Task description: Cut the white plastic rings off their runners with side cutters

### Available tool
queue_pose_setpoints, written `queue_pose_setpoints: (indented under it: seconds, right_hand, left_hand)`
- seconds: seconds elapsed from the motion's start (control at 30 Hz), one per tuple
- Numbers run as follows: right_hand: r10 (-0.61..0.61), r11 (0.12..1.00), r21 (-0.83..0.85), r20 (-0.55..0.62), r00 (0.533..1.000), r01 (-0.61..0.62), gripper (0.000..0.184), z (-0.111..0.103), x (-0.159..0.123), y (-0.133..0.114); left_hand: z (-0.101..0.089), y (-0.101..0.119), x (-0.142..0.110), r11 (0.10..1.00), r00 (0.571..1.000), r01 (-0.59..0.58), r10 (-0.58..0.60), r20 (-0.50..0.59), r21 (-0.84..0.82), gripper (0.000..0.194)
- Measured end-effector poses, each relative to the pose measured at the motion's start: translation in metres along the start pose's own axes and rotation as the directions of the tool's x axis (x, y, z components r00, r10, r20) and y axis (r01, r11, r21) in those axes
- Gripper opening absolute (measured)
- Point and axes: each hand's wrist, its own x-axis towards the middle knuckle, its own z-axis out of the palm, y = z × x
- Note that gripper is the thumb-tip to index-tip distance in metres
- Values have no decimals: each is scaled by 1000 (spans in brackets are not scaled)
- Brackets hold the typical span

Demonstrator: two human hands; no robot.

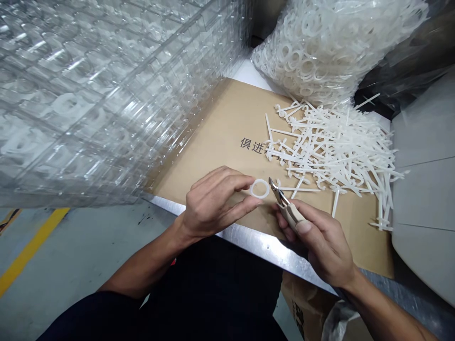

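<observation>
Between the thumb and fingers of my left hand (216, 199) is a translucent white plastic ring (252, 188), held above the cardboard. My right hand (323, 237) is wrapped round a pair of nippers (292, 214) with pale handles and metal jaws. The jaw tips are just right of the ring, apart from it. Right of the nippers lies a pile of white plastic sprues (337, 147), thin sticks with curved ends. Some of my right fingers are hidden behind the handles.
A brown cardboard sheet (213, 142) covers the metal-edged table (256, 237). Stacked clear plastic trays (106, 94) stand at the left. A clear bag of white rings (313, 52) sits at the back. A pale grey surface (426, 189) borders the right side, and a brown paper bag (309, 303) is below the edge.
</observation>
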Motion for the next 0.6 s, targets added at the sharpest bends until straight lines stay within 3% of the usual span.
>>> queue_pose_setpoints:
  seconds: [0.6]
  right_hand:
    - [7, 1000, 7, -4, 1000, -6, 34, -1, -1, 4]
  left_hand:
    - [0, 2, 1, 1000, 999, 26, -27, 35, 17, 20]
